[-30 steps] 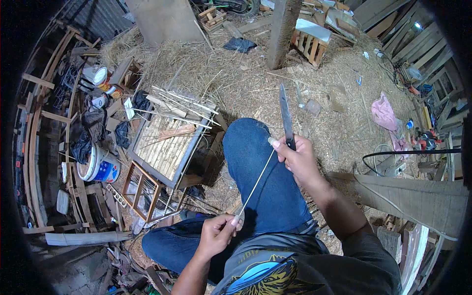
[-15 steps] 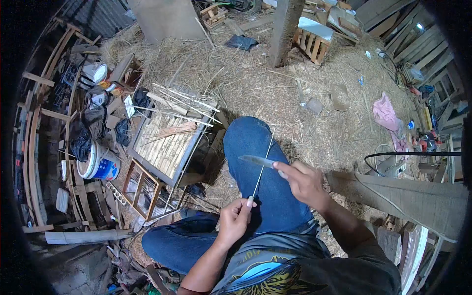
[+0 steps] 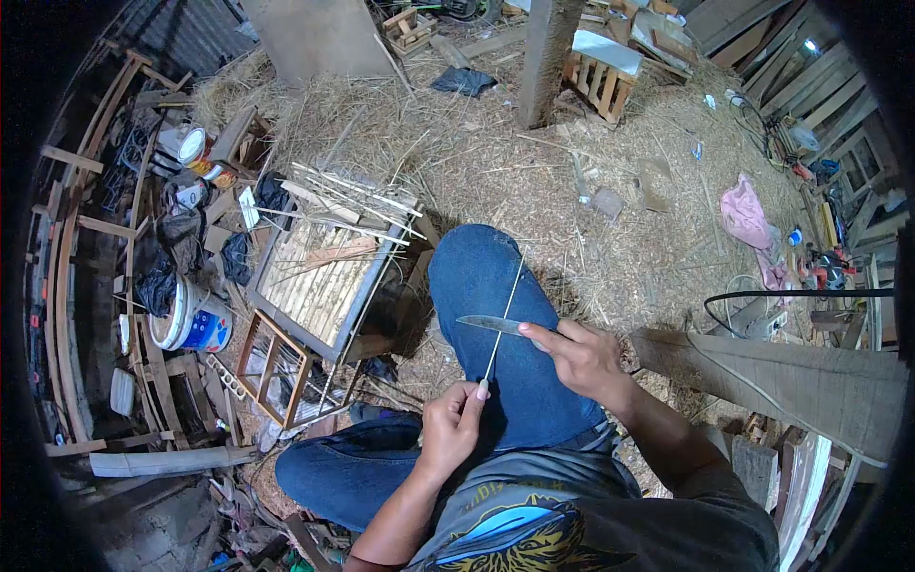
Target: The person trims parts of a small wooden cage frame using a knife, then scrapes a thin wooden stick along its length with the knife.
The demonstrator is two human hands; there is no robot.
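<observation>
My left hand [image 3: 452, 421] is closed round the near end of a thin, pale strip [image 3: 508, 308], which looks like bamboo or wood. The strip slants up and away across the raised knee of my blue jeans [image 3: 477, 262]. In my right hand [image 3: 579, 360] is a knife [image 3: 491, 325], its handle mostly hidden in my fingers and the index finger laid along the top of the blade. The blade points left and lies across the strip, at about the middle of its visible length.
Left of my knee stands a slatted table [image 3: 315, 286] with thin sticks [image 3: 357, 200] on its far end. A wooden frame [image 3: 274, 367] leans by it, near a white bucket [image 3: 195, 319]. A beam [image 3: 772, 381] juts in from the right. Straw covers the floor [image 3: 620, 257].
The knife and my right hand have come slightly nearer to me along the strip, and the blade lies flatter. My left hand keeps its hold.
</observation>
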